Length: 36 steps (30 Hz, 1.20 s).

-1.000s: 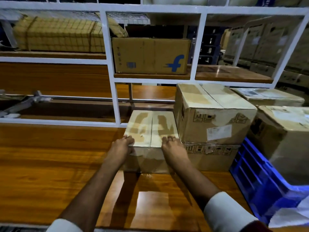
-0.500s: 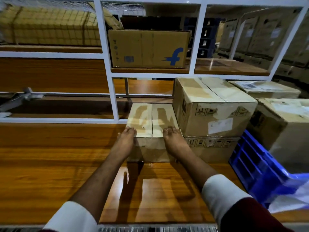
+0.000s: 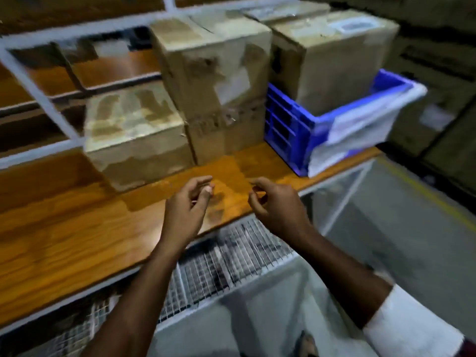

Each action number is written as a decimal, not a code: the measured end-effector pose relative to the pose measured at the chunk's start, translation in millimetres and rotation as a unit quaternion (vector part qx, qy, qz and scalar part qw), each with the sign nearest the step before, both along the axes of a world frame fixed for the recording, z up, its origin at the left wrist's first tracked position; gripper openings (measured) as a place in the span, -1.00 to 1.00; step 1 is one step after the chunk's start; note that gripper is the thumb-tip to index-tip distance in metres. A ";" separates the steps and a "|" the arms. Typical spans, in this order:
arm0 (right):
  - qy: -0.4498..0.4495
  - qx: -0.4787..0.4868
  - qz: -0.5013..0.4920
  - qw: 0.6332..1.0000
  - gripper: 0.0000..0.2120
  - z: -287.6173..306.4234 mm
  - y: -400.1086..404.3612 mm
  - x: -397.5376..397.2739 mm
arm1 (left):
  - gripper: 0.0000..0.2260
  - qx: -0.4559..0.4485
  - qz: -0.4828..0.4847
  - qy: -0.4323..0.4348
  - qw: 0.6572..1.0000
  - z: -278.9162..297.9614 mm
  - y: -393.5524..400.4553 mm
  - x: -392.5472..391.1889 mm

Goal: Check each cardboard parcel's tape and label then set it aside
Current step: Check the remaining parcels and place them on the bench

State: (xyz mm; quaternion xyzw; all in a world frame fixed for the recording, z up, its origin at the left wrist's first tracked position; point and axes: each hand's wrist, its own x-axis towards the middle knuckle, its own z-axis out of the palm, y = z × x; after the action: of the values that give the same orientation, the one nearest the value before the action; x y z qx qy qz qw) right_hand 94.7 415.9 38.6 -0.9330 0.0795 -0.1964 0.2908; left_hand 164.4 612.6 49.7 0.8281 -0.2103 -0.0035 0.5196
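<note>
A small taped cardboard parcel [image 3: 134,132] sits on the wooden shelf [image 3: 64,235], pushed against a stack of two larger parcels [image 3: 213,81] to its right. The upper one carries a pale label on its front. Another big parcel [image 3: 332,60] stands in a blue crate [image 3: 291,124]. My left hand [image 3: 185,210] and my right hand [image 3: 278,204] hover over the shelf's front edge, apart from every parcel. Both have loosely curled fingers and hold nothing. The frame is blurred by motion.
A white metal rack frame [image 3: 38,99] runs behind the small parcel. A wire mesh shelf [image 3: 219,264] lies below the wooden one. Grey floor with a yellow line [image 3: 432,199] is at the right, where more cartons are stacked in the dark.
Both hands have let go of the small parcel's front top edge and pulled back toward me. The view has swung right and down, and the parcel stays on the shelf.
</note>
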 end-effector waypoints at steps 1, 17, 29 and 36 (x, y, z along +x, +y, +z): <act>0.004 0.015 -0.028 0.999 -0.68 -9.3 -14.2 -25.6 | -0.81 0.024 -0.022 -0.004 0.999 -10.9 -16.5 -11.3; 0.318 0.170 -0.331 0.872 -0.60 -224.2 -288.8 -288.5 | -0.53 0.437 -0.407 0.016 0.802 -198.9 -361.6 -120.9; 0.431 0.326 -0.378 0.752 -0.57 -529.5 -444.4 -378.7 | -0.57 0.546 -0.499 0.067 0.670 -514.5 -597.4 -197.4; 0.477 0.371 -0.381 0.700 -0.55 -705.8 -458.2 -399.4 | -0.52 0.599 -0.450 0.088 0.656 -701.1 -643.2 -201.5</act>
State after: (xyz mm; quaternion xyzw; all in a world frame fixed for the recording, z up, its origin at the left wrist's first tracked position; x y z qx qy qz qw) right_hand -304.8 -42.3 -667.3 -0.6087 0.6224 0.2268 0.4366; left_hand -37.1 -30.6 -651.3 0.7597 -0.4631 -0.4350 -0.1382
